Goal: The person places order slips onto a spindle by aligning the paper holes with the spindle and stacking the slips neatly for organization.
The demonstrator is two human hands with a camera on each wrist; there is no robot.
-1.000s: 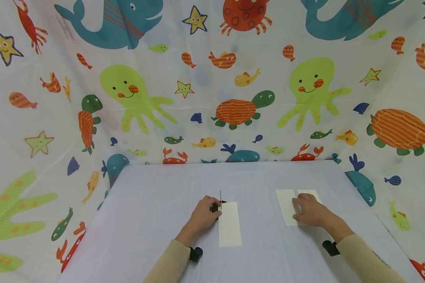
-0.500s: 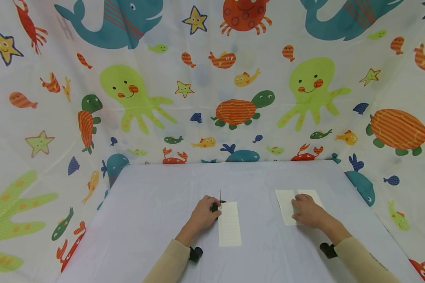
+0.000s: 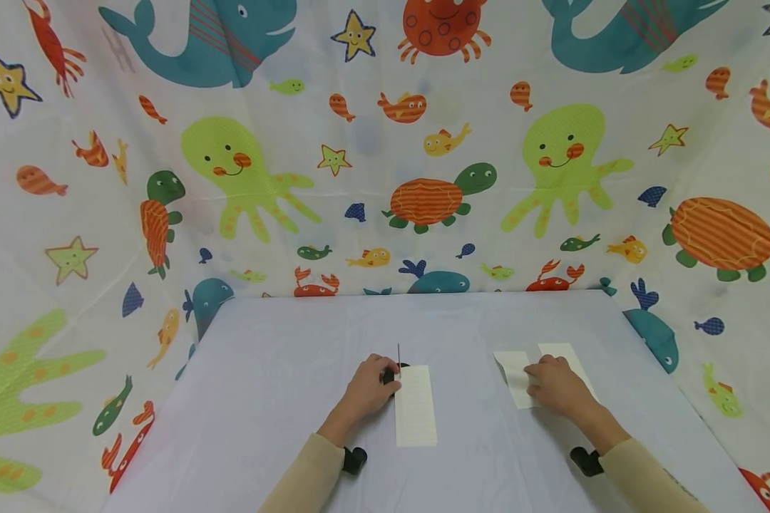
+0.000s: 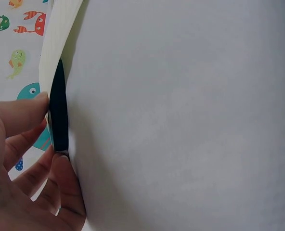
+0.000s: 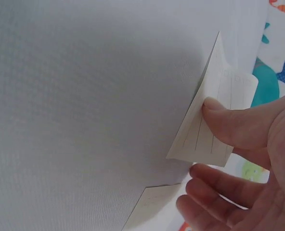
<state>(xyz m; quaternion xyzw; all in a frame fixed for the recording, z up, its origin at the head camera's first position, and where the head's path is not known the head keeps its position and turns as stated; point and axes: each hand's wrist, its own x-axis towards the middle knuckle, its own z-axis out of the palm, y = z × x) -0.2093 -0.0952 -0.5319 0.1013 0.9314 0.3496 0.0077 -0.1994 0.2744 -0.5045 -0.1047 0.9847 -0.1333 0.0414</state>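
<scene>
In the head view my left hand (image 3: 372, 385) is at the upper left corner of a lined paper slip (image 3: 416, 406). In the left wrist view its thumb presses the slip's edge, and the fingers curl at a dark, tapering piece (image 4: 59, 108) lying against the paper; I cannot tell what that piece is. A thin dark line (image 3: 398, 353) rises above these fingertips. Farther right, my right hand (image 3: 560, 385) pinches a second lined slip (image 5: 222, 106) between thumb and finger, and this slip is bent. Another slip (image 3: 565, 356) lies partly under that hand.
A white cloth (image 3: 263, 399) covers the table. Behind it and at both sides hangs a curtain (image 3: 359, 142) printed with sea animals. Black wrist cameras (image 3: 354, 462) sit below the sleeves.
The right hand has shifted slightly left and toward the person. The slip it pinches has moved left, and its far corner now curls up. The left hand and its slip look the same.
</scene>
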